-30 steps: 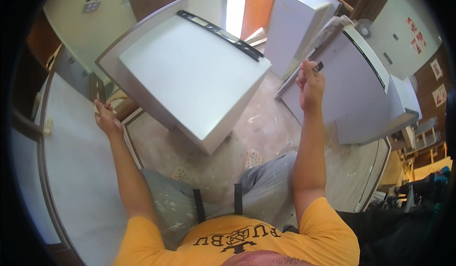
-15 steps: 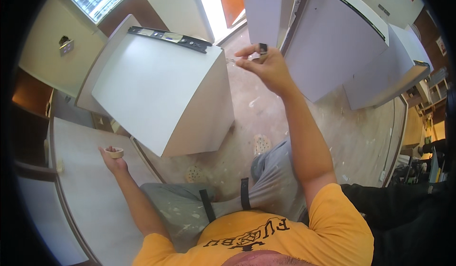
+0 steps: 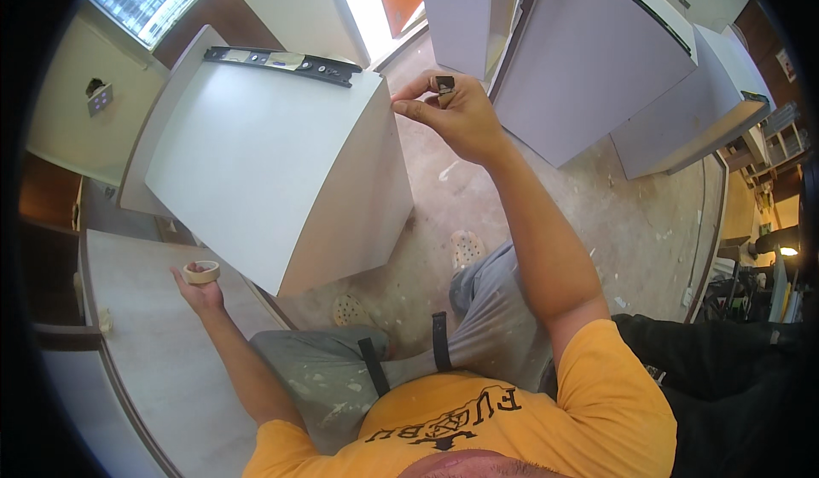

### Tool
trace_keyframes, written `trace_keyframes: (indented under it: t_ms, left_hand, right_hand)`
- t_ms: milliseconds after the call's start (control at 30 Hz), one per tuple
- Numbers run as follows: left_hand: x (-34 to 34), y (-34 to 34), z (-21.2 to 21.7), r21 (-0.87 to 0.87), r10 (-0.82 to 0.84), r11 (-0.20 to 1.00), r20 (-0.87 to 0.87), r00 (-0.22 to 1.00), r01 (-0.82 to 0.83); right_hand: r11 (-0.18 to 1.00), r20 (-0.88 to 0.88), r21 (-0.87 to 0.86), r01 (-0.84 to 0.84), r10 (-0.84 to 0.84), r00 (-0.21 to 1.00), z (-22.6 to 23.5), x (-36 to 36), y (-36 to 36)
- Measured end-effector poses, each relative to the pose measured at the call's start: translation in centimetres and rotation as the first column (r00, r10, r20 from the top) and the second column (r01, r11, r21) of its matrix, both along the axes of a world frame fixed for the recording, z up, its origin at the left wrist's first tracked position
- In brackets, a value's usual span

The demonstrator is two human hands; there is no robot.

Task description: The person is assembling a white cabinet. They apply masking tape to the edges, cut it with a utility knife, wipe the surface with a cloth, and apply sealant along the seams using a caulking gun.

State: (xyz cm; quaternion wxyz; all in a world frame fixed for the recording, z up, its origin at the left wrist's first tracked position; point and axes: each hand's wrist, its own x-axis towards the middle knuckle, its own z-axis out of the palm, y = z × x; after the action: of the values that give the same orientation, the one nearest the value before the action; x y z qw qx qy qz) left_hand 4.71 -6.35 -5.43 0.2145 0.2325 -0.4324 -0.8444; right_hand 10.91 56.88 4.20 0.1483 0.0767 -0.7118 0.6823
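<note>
The right hand (image 3: 456,115) pinches a small dark piece (image 3: 444,84) between closed fingers, now at the far right corner of the white cabinet (image 3: 273,167), lower than half a second ago. The left hand (image 3: 198,286) curls its fingers around a tape roll (image 3: 202,272), as before, over the grey counter (image 3: 145,350) at near left. A black rail (image 3: 277,58) with beige tape strips lies along the cabinet's far edge. More white cabinets (image 3: 589,52) stand on the dusty, paint-spattered floor (image 3: 631,222).
</note>
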Motion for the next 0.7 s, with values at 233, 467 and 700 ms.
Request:
trace_keyframes:
  t_ms: [233, 467, 700]
  left_hand:
    - [0.6, -1.1, -0.5, 0.008, 0.026, 1.000, 0.013, 1.000, -0.027]
    - [0.9, -1.7, -0.9, 0.078, 0.081, 0.993, 0.038, 0.996, -0.084]
    - [0.8, -2.3, -1.1, 0.031, 0.015, 0.999, 0.013, 1.000, -0.016]
  right_hand:
    - [0.998, -0.083, 0.034, 0.053, -0.050, 0.995, 0.0, 0.1, 0.3]
    - [0.984, 0.103, -0.176, 0.005, 0.013, 0.995, 0.6, 0.9, 0.8]
    - [0.735, -0.117, -0.564, -0.376, 0.379, 0.918, 0.9, 1.0, 2.0]
